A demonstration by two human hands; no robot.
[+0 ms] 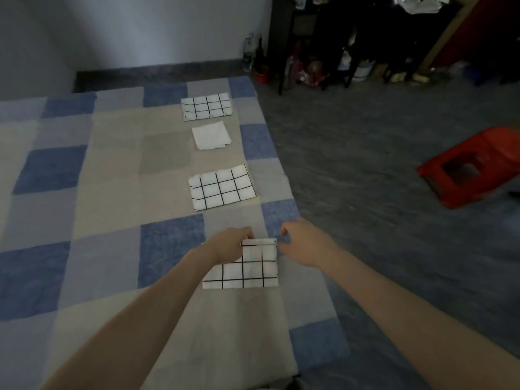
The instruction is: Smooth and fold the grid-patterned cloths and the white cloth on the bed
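A checkered blue-grey bed (pixel 84 192) carried three folded grid cloths and a white cloth (pixel 211 135) along its right edge. Left hand (pixel 229 244) and right hand (pixel 302 243) pinched the nearest grid cloth (pixel 247 270) at its far corners.

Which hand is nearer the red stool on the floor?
Right. The right hand is at the bed's edge on the red stool's side; the left hand is farther in over the bed.
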